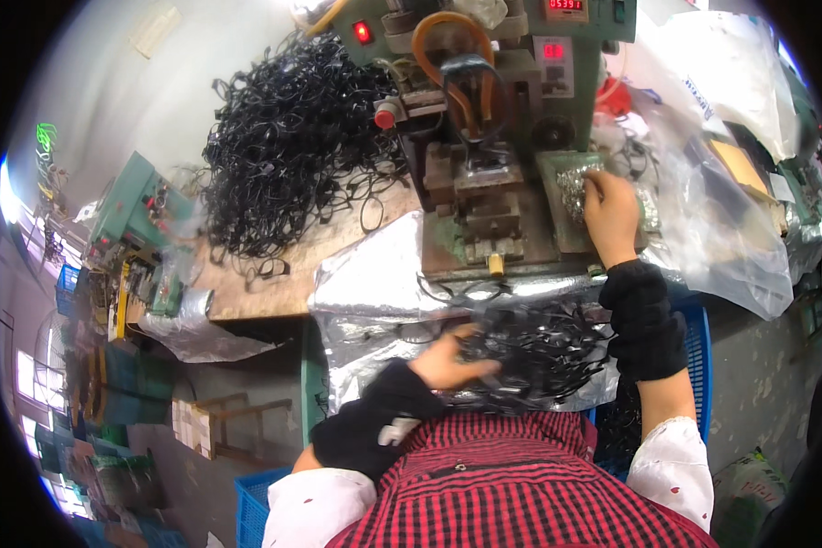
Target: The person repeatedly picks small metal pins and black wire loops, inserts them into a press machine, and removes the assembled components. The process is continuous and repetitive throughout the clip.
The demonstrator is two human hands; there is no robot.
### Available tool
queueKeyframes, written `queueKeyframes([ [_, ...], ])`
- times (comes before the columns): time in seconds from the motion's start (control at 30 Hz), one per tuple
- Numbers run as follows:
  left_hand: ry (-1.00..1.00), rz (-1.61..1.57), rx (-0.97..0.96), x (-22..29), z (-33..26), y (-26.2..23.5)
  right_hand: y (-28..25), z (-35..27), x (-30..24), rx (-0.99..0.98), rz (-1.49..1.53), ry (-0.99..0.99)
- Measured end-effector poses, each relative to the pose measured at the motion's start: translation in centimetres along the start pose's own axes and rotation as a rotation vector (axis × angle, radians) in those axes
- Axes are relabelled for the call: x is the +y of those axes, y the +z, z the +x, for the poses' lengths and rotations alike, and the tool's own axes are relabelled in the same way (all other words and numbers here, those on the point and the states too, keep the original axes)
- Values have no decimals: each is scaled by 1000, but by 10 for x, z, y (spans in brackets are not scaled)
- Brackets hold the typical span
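Observation:
My right hand point(609, 217) reaches into a tray point(571, 239) of small shiny metal pieces point(573, 194) beside the machine. Its fingers are pinched together at the pieces; whatever is between the fingertips is too small to make out. My left hand point(449, 363) rests at the left edge of a heap of thin black loops point(543, 356) on silvery sheeting, thumb and fingers apart. Between and beyond my hands stands a green press machine point(484, 196), with a metal block and a yellow piece point(495, 264) at its front. No loop shows in its working area clearly.
A large pile of black loops point(292, 146) covers the wooden table point(274, 297) at left. A red button point(384, 119) juts from the machine. Clear plastic bags point(721, 219) lie at right. A blue crate point(697, 356) stands beneath, and another green machine point(128, 215) is far left.

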State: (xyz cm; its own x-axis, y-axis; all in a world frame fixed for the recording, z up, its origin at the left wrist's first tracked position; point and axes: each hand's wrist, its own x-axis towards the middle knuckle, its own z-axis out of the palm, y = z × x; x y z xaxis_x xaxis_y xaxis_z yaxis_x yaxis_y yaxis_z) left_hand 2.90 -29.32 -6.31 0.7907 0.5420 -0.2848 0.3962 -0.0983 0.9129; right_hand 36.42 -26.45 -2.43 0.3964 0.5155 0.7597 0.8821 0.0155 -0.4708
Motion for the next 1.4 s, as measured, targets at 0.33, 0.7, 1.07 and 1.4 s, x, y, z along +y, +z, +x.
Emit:
queueKeyframes([
  [0.33, 52, 588, -716, 127, 22, -34, -62, -14, 14, -66, 14, 28],
  [0.7, -211, 643, 1088, -59, 133, -261, -24, 53, -120, -190, 571, 228],
  [1.07, 984, -479, 779, 113, 59, -169, 18, 48, -134, -237, 1097, 706],
  [1.4, 933, -219, 788, 190, 38, -140, -24, 50, -164, -344, 1016, 492],
])
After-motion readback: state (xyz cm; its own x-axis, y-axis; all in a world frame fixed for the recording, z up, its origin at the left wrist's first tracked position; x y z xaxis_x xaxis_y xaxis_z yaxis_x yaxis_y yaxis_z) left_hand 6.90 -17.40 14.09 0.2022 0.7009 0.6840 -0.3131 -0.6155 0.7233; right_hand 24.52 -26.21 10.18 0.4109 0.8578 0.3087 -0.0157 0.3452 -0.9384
